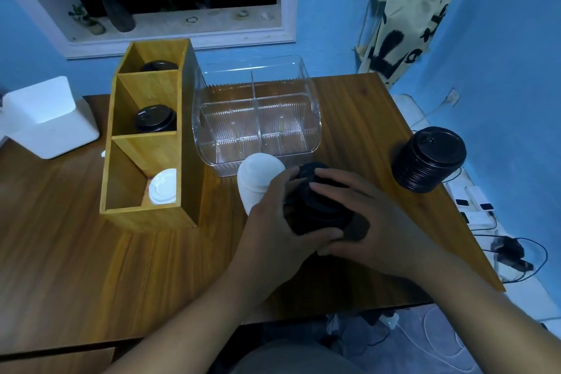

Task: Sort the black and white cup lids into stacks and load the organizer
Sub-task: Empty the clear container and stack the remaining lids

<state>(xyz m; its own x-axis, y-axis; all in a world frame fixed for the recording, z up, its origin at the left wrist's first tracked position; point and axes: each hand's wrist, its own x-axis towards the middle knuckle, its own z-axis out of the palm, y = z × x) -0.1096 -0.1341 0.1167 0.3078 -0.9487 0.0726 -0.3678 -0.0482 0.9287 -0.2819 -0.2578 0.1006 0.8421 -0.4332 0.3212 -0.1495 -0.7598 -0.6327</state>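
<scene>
Both hands meet on a small stack of black lids [315,209] at the table's middle. My left hand [273,222] grips its left side with the thumb under the front. My right hand [364,215] lies over the top and right side, fingers curled on it. A white lid stack [258,179] stands just left of them, touching my left fingers. A tall black lid stack [428,159] stands at the right edge. The wooden organizer [145,143] holds black lids [155,118] in its middle slot, black lids [159,66] in the far slot and white lids [164,187] in the near one.
A clear plastic bin [258,118] with dividers sits behind the hands. A white box [45,121] stands at the far left. The table's right edge [455,206] runs diagonally, with cables and a power strip on the floor beyond.
</scene>
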